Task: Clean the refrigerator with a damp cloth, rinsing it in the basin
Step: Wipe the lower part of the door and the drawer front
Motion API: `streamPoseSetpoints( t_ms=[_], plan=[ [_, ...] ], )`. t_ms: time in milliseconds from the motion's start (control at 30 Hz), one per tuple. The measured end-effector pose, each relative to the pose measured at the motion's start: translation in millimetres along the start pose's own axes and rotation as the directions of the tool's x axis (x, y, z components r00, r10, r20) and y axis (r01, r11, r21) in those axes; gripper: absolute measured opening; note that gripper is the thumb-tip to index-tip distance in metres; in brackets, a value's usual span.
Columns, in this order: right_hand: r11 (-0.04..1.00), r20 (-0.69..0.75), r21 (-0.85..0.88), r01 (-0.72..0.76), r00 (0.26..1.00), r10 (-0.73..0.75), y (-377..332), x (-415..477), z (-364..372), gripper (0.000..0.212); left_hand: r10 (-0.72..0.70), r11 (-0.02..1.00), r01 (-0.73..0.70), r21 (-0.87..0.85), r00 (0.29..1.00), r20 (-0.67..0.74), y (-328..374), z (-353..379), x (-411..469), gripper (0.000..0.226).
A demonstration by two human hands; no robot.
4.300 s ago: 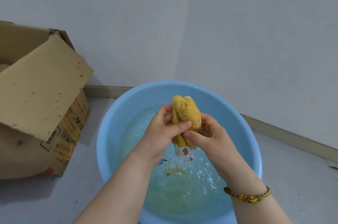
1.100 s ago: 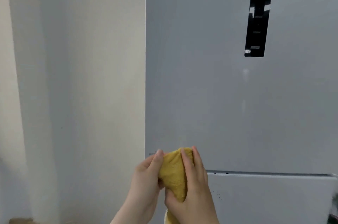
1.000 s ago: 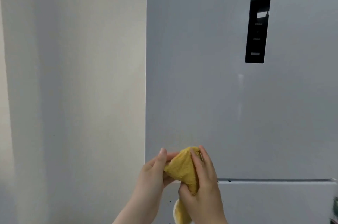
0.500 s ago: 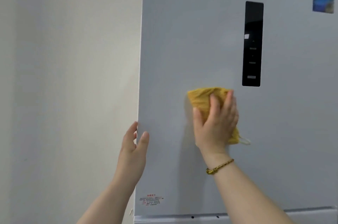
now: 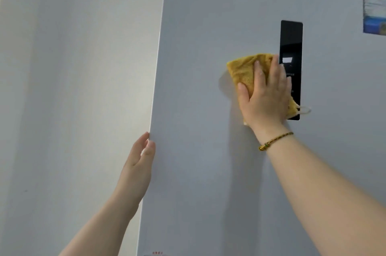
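The grey refrigerator door [image 5: 198,109] fills most of the view. My right hand [image 5: 265,97] presses a yellow cloth [image 5: 244,70] flat against the door with straight fingers, its fingertips overlapping the black control panel [image 5: 292,38]. A small loop of the cloth sticks out at the hand's right. My left hand [image 5: 137,166] rests with straight fingers on the door's left edge, lower down. The basin is out of view.
A pale wall [image 5: 79,88] stands to the left of the refrigerator. A blue sticker [image 5: 375,3] is on the door at the upper right. A small red-printed label [image 5: 157,253] shows at the door's bottom edge.
I went from wringing the cloth over the basin to the refrigerator. In the last half second my right hand slid the cloth up and right onto the control panel; my left hand stays on the edge.
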State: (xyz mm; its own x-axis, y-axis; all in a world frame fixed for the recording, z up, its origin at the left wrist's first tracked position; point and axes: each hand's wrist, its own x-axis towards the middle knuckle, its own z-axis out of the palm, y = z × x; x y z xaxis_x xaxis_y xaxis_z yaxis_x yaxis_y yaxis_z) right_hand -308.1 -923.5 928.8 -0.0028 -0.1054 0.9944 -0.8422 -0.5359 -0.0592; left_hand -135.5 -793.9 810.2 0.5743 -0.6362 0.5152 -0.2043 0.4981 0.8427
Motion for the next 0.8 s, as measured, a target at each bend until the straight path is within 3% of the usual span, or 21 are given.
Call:
streamPoseSetpoints(
  t_ms=[33,67,100,167,233,300,333,400,500,567,633,667,733,800],
  plan=[
    [0.988,0.025,0.037,-0.148,0.989,0.147,-11,2,3,0.061,0.006,1.000,-0.006,-0.009,1.000,-0.007,0,2,0,0.039],
    [0.983,0.038,0.032,-0.181,0.983,0.180,-27,-3,6,0.062,0.014,1.000,-0.014,-0.025,1.000,-0.012,0,3,0,0.036],
    [0.995,-0.017,0.026,-0.097,0.995,0.098,-44,-13,13,0.062,0.020,0.999,-0.020,-0.043,1.000,-0.016,-2,4,0,0.033],
    [0.960,-0.051,0.021,0.278,0.960,-0.276,-75,-39,24,0.061,0.025,0.997,-0.027,-0.066,0.999,-0.023,-3,4,1,0.024],
    [0.785,0.031,0.028,0.619,0.784,-0.620,-83,-50,29,0.057,0.015,0.997,-0.017,-0.077,1.000,-0.027,-4,-1,5,0.020],
    [0.692,0.047,0.046,0.720,0.691,-0.721,-73,-29,28,0.055,-0.004,0.998,0.004,-0.067,1.000,-0.006,-5,-7,10,0.021],
    [0.702,0.023,0.027,0.712,0.701,-0.713,-65,-13,28,0.055,-0.010,0.998,0.010,-0.061,1.000,0.012,-6,-9,10,0.022],
    [0.793,-0.049,-0.023,0.609,0.792,-0.609,-49,24,21,0.057,-0.003,0.998,0.005,-0.055,0.999,0.037,-6,-12,9,0.023],
    [0.982,0.048,-0.001,0.190,0.981,-0.190,-22,76,2,0.055,0.001,0.996,0.003,-0.084,0.999,0.047,-7,-15,9,0.024],
    [0.990,0.044,0.028,-0.138,0.990,0.136,-20,95,-9,0.056,0.002,0.995,0.002,-0.104,0.999,0.045,-8,-17,9,0.025],
    [0.963,0.051,0.066,-0.261,0.965,0.258,-40,95,-10,0.057,-0.001,0.992,0.006,-0.124,0.999,0.041,-8,-17,7,0.026],
    [0.971,0.061,0.080,-0.226,0.973,0.222,-53,87,-3,0.058,-0.003,0.991,0.009,-0.135,0.999,0.045,-8,-17,7,0.027],
    [0.990,-0.018,0.141,0.031,0.999,-0.029,-81,46,18,0.056,-0.002,0.987,0.011,-0.161,0.999,0.054,-8,-17,5,0.026],
    [0.936,-0.149,0.142,0.321,0.942,-0.300,-101,-20,37,0.053,-0.009,0.981,0.018,-0.192,0.999,0.050,-9,-19,6,0.026]
  ],
)
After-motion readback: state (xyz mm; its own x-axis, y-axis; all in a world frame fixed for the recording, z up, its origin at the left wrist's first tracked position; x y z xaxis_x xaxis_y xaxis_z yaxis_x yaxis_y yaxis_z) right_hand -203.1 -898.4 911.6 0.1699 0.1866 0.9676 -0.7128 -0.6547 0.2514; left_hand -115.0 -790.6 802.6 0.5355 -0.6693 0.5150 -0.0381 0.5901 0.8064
